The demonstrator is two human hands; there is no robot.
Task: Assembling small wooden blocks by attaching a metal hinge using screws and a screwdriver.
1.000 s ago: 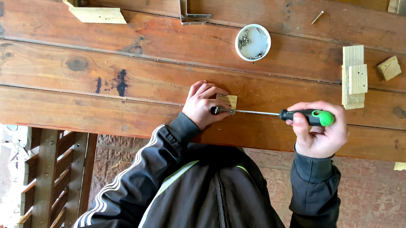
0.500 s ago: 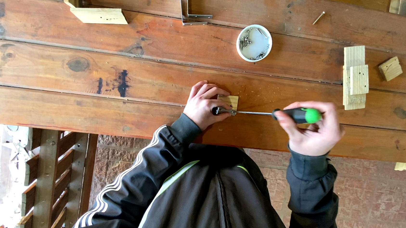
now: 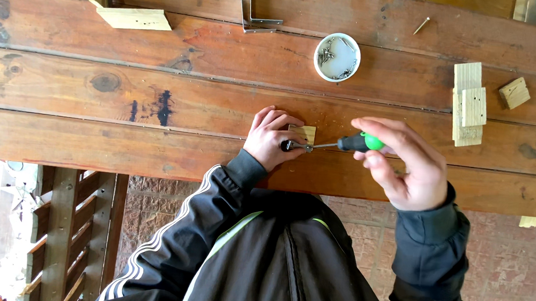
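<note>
Two hands worked: left hand [image 3: 271,138] pinched the block [image 3: 303,133]; right hand [image 3: 401,160] had slid forward, fingers loosened around the screwdriver [image 3: 345,142]

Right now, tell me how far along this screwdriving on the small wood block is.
Looks done: one L-shaped wooden assembly sits at the far left.

In hand: left hand holds a small wood block; right hand works a green-handled screwdriver at it.

Apparently left: metal brackets, loose wood pieces, and screws in the white cup.
</note>
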